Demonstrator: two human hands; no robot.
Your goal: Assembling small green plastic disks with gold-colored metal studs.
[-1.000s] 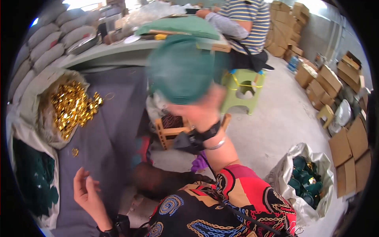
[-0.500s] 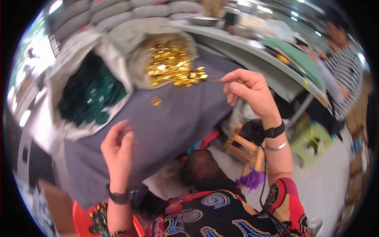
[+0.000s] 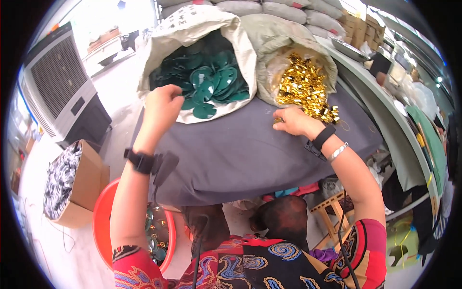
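Note:
At the left of a grey cloth-covered table (image 3: 226,149), a white woven sack (image 3: 195,23) lies open with flat green discs (image 3: 214,82) spilling to its lip. My left hand (image 3: 162,108) is at that lip, its fingers curled against the nearest discs; whatever lies between the fingertips is hidden. To the right, a second sack (image 3: 266,65) holds shiny gold pieces (image 3: 308,84), some spread onto the cloth. Just in front of them, my right hand (image 3: 294,120) is low over the cloth with its fingers pinched, and a small gold piece (image 3: 278,120) glints between them.
A red tub (image 3: 103,216) with green and gold items stands below the table's left side, beside a cardboard box (image 3: 86,185) of grey-and-white material. An air cooler (image 3: 62,82) is farther left. A long bench (image 3: 380,86) runs along the right; a wooden stool (image 3: 332,216) stands underneath.
The view has swung left. My raised, loosely open hands have come down: the left to the green discs, the right to the cloth by the gold pieces, where its fingers have closed.

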